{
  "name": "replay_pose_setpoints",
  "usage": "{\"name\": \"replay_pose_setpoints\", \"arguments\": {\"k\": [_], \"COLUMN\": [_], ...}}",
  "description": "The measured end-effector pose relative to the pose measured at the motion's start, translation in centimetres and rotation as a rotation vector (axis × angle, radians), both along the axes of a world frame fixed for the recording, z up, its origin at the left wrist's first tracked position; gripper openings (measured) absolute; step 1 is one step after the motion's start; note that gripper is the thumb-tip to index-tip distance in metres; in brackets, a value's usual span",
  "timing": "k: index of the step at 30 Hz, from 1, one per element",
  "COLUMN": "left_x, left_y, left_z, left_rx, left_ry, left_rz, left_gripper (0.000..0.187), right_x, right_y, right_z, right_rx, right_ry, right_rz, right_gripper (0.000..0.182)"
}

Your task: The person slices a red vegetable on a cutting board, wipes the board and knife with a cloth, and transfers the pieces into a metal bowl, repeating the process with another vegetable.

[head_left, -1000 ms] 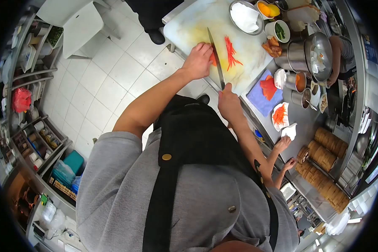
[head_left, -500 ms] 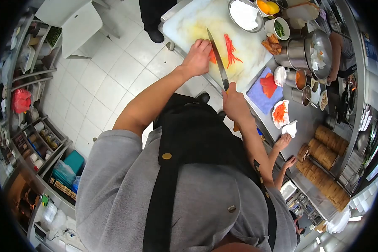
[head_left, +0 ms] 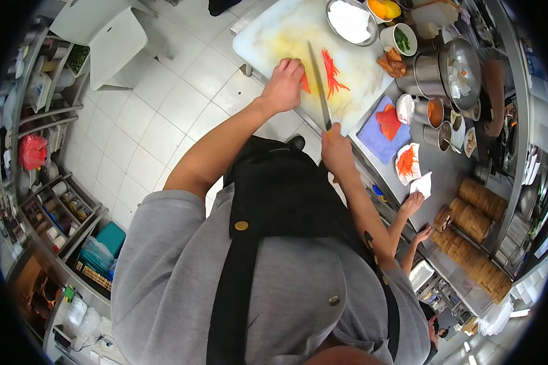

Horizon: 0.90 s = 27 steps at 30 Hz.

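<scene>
Grasps the knife (head_left: pixel 325 109) at its yellow handle (head_left: pixel 329 131) in the right hand (head_left: pixel 338 153), angling it over the cutting board (head_left: pixel 266 33) between the red slice (head_left: pixel 305 84) and the red strips (head_left: pixel 332 76). Pins the slice under the left hand (head_left: pixel 285 82) with a curled, pressing grip. Should expect stiffness from the knife, best held by the handle, but a light, perhaps slippery slice, best steadied from above.

Knife handle (head_left: pixel 329 135): mostly hidden in right hand (head_left: pixel 338 154), between 1 and 2 o'clock.
Red piece (head_left: pixel 305 84): partly covered by left hand (head_left: pixel 284 82), near 12 o'clock.
Cutting board (head_left: pixel 274 36): cut off by top edge, 12 o'clock.
Distant person (head_left: pixel 433 328): too small for detail, between 4 and 5 o'clock.
</scene>
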State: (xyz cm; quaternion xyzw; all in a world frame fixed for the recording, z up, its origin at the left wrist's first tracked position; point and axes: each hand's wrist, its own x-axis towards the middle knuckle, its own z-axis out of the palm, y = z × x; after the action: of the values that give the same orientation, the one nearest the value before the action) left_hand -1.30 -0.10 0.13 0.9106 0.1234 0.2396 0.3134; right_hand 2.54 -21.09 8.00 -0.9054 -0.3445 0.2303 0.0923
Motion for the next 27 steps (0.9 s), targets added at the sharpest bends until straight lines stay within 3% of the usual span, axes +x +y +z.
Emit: {"name": "replay_pose_setpoints", "arguments": {"k": [7, 18, 21, 27], "left_x": [0.1, 0.2, -0.2, 0.1], "left_y": [-0.1, -0.2, -0.3, -0.1], "left_z": [-0.2, -0.3, -0.2, -0.1], "left_rx": [-0.018, -0.017, -0.021, -0.016], "left_ry": [-0.009, 0.007, 0.002, -0.025], "left_rz": [0.012, -0.01, -0.024, -0.008], "left_gripper": [0.049, 0.047, 0.045, 0.044], "right_x": [-1.5, -1.4, 0.2, -1.6], "right_y": [-1.2, 0.4, 1.9, -0.3], "right_z": [0.2, -1.9, -1.3, 0.5], "right_rx": [0.082, -0.012, -0.049, -0.04], "right_ry": [-0.028, -0.036, 0.054, 0.006], "right_rz": [0.086, 0.184, 0.056, 0.043], "right_gripper": [0.024, 0.025, 0.025, 0.026]}}
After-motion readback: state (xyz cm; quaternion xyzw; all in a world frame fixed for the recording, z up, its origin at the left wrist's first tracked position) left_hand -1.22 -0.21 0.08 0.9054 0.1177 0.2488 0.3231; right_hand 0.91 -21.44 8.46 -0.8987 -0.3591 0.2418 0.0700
